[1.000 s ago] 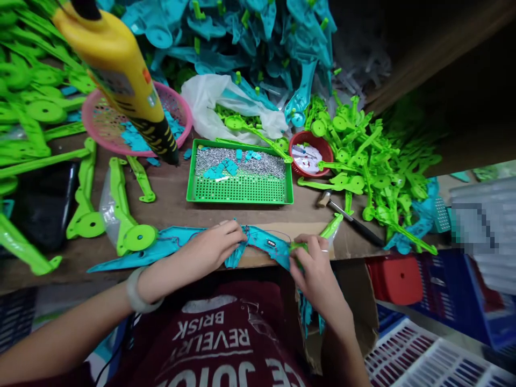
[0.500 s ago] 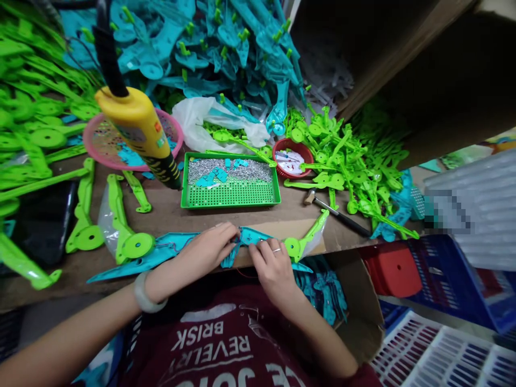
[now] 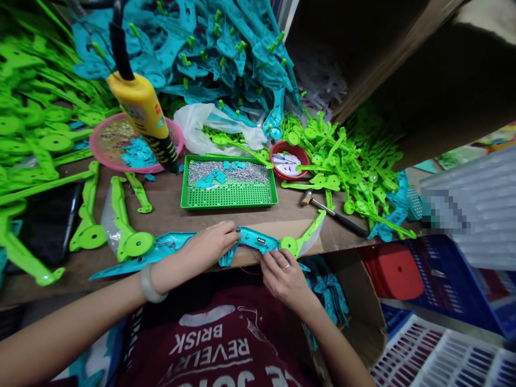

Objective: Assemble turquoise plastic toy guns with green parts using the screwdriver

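A long teal plastic toy-bow shell (image 3: 159,248) with lime-green limbs lies along the table's front edge, its hollow side up. Thin wires run inside it, and a small shiny part (image 3: 261,241) sits in its right section. My left hand (image 3: 213,241), a bracelet on its wrist, has its fingers curled over the shell's middle. At the shell's near right edge is my right hand (image 3: 285,277), wearing a ring, thumb and fingers pinched together. A red wire (image 3: 248,270) loops below the shell between the hands. What the right fingertips pinch is too small to tell.
Behind the shell stands a green tray (image 3: 229,200) of small metal pieces and teal bits. A yellow power screwdriver (image 3: 141,110) hangs at left over a pink basket (image 3: 97,141). A hammer (image 3: 338,215) lies right, near a red bowl (image 3: 274,161) and heaped green parts (image 3: 342,156).
My right hand has moved off the shell's inside toward its near edge and slightly right, uncovering the small shiny part. My left hand stays on the shell's middle.
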`<state>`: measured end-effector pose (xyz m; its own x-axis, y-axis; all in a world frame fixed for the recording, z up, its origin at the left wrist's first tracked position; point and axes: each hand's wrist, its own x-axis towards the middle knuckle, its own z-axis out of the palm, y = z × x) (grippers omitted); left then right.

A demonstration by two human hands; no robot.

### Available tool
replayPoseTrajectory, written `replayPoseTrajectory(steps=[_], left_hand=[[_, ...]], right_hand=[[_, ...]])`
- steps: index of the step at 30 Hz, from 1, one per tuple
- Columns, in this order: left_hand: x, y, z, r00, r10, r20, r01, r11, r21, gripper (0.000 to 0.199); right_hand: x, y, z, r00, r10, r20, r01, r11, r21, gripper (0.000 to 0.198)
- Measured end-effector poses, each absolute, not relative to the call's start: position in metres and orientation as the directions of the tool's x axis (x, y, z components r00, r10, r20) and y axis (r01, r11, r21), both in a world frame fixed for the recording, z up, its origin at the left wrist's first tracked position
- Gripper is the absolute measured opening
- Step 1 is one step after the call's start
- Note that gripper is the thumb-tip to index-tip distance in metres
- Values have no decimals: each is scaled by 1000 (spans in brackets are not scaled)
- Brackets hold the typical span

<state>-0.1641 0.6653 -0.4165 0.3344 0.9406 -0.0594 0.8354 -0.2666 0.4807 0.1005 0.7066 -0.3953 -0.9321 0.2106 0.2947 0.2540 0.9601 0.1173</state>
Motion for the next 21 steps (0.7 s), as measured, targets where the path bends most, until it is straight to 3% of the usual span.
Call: replayPoseTrajectory(steps=[2,4,6,10,17,19,21], left_hand=[[-164,667,-417,349,936,-56,842,-287,457,25],[-163,667,-417,370,927,-56,846,-312,432,23],[-162,667,-417,379,924,-53,852,-327,410,22],[-160,667,-417,375,926,-39,858,-331,393,22],[-161,669,-412,413,908,-61,845,-358,398,21],[-164,670,-406,425,902,-74,838,-361,409,21],[-167,670,-401,442,893,-80,819,-366,443,23]], right_hand=[[94,701,-390,-902,220,372,257,965,51,20],[83,692,-386,-879,272,391,297,955,5,30],[68,683,-387,-877,345,335,373,928,22,43],[50,673,-399,-866,454,207,480,872,93,39],[51,692,-400,-868,460,188,480,874,76,37],[48,705,-398,-872,455,179,461,887,-11,30],[45,719,-398,-845,502,187,468,862,-196,23]])
